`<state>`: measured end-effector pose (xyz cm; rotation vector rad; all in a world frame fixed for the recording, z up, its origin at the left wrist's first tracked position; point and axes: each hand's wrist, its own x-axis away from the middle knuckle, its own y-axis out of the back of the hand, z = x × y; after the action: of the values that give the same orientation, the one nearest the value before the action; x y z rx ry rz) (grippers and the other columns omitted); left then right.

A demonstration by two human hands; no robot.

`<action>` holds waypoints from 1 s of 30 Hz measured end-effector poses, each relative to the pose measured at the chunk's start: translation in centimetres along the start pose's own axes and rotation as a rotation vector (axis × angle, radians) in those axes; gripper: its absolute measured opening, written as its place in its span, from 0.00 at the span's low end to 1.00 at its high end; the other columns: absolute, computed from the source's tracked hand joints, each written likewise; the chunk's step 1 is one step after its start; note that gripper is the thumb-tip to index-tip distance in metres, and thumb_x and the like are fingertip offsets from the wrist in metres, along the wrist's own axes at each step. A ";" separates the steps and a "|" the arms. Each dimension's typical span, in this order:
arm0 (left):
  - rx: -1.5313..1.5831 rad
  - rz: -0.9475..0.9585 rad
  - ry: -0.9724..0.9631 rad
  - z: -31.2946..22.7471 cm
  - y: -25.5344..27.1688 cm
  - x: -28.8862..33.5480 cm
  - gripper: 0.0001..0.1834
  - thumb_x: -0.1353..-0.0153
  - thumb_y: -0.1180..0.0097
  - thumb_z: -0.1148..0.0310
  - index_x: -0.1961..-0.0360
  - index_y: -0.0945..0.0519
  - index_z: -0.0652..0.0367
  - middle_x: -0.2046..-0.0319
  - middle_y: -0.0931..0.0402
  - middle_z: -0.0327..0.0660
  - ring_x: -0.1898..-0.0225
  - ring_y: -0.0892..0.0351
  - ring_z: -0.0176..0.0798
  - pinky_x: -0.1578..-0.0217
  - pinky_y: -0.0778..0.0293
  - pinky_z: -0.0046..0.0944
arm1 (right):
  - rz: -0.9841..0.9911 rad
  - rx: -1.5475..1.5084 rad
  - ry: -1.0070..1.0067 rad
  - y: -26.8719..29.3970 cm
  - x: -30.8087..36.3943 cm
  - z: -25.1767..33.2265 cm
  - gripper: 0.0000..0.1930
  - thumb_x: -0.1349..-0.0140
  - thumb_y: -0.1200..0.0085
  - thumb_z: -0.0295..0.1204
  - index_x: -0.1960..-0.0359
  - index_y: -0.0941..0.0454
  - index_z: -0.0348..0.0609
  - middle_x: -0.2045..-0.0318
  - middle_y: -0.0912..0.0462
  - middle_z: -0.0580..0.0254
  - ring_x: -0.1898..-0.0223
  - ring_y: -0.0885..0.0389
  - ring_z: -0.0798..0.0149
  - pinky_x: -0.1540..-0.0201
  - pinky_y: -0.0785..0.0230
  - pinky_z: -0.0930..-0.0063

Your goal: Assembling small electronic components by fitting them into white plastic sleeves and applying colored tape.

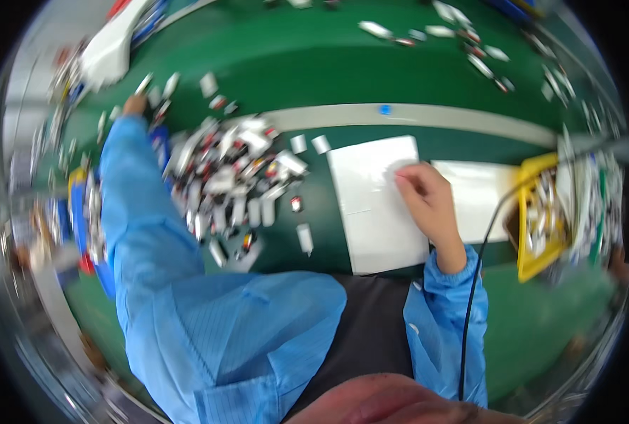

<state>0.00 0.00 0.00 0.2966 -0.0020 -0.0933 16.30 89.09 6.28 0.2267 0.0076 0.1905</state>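
While our left arm lies stretched toward the far left, our left hand [136,106] is among a loose scatter of small white pieces [171,85] on the green tabletop [314,78]; it is small and blurred there, so we cannot tell whether its fingers are spread or pinching one of them. Our right hand [433,201] is over the right side of a large white sheet [371,226], palm turned inward, its fingers curled and the thumb close to the forefinger; we cannot tell whether anything is between them or whether they touch the sheet. Just right of our left forearm we see a dense heap [222,173] of white, black and red parts, with a blue tray [160,147] partly hidden by the sleeve. Between heap and sheet lie two white squares [309,144] and, nearer to us, a white part [304,239]. A second white sheet [478,191] lies to the right, near a yellow bin [531,267] with pale pieces in it. A black cable [471,304] runs past our right sleeve, and beyond the sheets a pale strip [463,119] crosses the tabletop, bearing a small blue block [385,110].
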 end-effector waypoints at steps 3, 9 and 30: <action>0.538 0.157 -0.090 -3.7 2.7 -9.5 0.14 0.37 0.49 0.58 0.60 0.14 0.48 0.69 0.15 0.53 0.64 0.13 0.49 0.66 0.18 0.54 | -0.028 0.270 0.073 4.2 -0.4 1.0 0.04 0.38 0.41 0.25 0.64 0.19 0.38 0.72 0.21 0.58 0.74 0.24 0.68 0.70 0.31 0.74; 2.042 0.062 0.964 0.3 11.7 -10.7 0.07 0.35 0.45 0.73 0.58 0.17 0.59 0.71 0.19 0.41 0.69 0.17 0.41 0.67 0.19 0.37 | 0.119 0.310 0.128 3.3 0.4 1.1 0.07 0.39 0.42 0.25 0.61 0.18 0.37 0.67 0.21 0.57 0.71 0.21 0.59 0.66 0.27 0.69; 3.515 0.609 -0.354 -1.9 67.7 2.2 0.13 0.23 0.63 0.63 0.52 0.29 0.59 0.33 0.38 0.63 0.36 0.29 0.56 0.39 0.24 0.44 | 0.266 0.741 0.483 1.2 1.7 1.3 0.10 0.47 0.42 0.23 0.62 0.24 0.41 0.65 0.26 0.56 0.64 0.22 0.55 0.59 0.27 0.61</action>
<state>8.45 64.76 17.94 -2.3504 0.4240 -0.4161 17.74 90.21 7.84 0.9180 0.5372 0.5025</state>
